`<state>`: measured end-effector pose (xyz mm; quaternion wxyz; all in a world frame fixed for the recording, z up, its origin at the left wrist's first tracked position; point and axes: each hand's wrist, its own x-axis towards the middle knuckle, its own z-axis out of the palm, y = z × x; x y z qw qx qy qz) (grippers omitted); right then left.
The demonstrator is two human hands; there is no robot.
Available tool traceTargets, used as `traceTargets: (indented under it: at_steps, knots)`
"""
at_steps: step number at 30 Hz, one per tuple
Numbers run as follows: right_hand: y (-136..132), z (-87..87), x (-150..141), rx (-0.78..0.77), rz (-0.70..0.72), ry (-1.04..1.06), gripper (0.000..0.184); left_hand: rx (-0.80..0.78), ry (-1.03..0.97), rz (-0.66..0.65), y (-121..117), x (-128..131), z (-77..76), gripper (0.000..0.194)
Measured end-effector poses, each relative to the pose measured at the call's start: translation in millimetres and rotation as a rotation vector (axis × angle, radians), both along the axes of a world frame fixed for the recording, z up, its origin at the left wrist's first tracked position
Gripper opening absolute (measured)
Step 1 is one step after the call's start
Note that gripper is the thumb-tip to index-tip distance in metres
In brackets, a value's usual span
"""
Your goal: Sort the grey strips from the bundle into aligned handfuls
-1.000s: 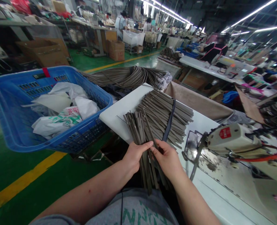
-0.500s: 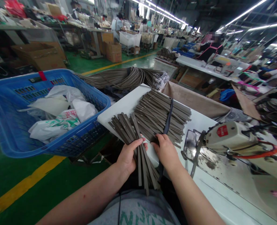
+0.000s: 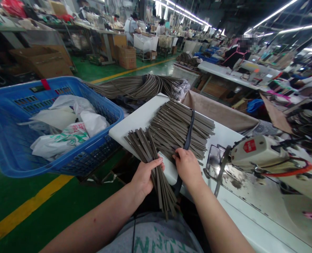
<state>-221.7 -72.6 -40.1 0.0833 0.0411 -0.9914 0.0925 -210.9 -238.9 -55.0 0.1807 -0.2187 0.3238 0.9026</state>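
Observation:
My left hand [image 3: 144, 175] is closed around a bunch of grey-brown strips [image 3: 148, 154] that fans out over the near corner of the white table [image 3: 134, 121]. My right hand [image 3: 186, 167] rests with curled fingers on the near edge of a larger pile of the same strips [image 3: 179, 126], right where a dark band [image 3: 189, 131] crosses that pile. What its fingertips pinch is hidden. The two hands are a few centimetres apart.
A blue plastic basket [image 3: 18, 154] holding white bags stands left. A long bundle of grey strips [image 3: 137, 88] lies beyond the table. A sewing machine [image 3: 266, 154] sits right. People work at far benches; cardboard boxes [image 3: 125, 56] stand on the green floor.
My left hand has drawn a bunch of strips leftward, away from the pile, and gathered its fan tighter. My right hand has moved up onto the pile's edge by the dark band.

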Motion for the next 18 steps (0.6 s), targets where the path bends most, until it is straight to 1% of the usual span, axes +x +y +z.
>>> traceTargets:
  at_steps: [3,5,7,10,15,18]
  knots:
    - [0,2.5,1,0.03,-0.006,0.035,0.01,-0.001,-0.003,-0.006,-1,-1,-0.3,0.035]
    - [-2,2.4,4,0.054,0.019,0.032,0.011,-0.004,0.0,-0.002,-1,-1,-0.5,0.035]
    - [-5,0.3,7,0.087,0.051,0.017,0.013,-0.008,-0.002,0.009,0,-1,-0.6,0.033]
    - [-8,-3.9,12,0.122,0.055,-0.009,0.016,-0.01,-0.004,0.02,1,-1,-1.3,0.032]
    - [-14,-5.7,14,0.13,0.096,-0.064,0.012,0.004,0.02,0.0,2,-1,-3.5,0.034]
    - [-19,-4.8,16,0.212,0.129,-0.05,0.005,0.0,0.004,0.009,2,-1,-2.1,0.034]
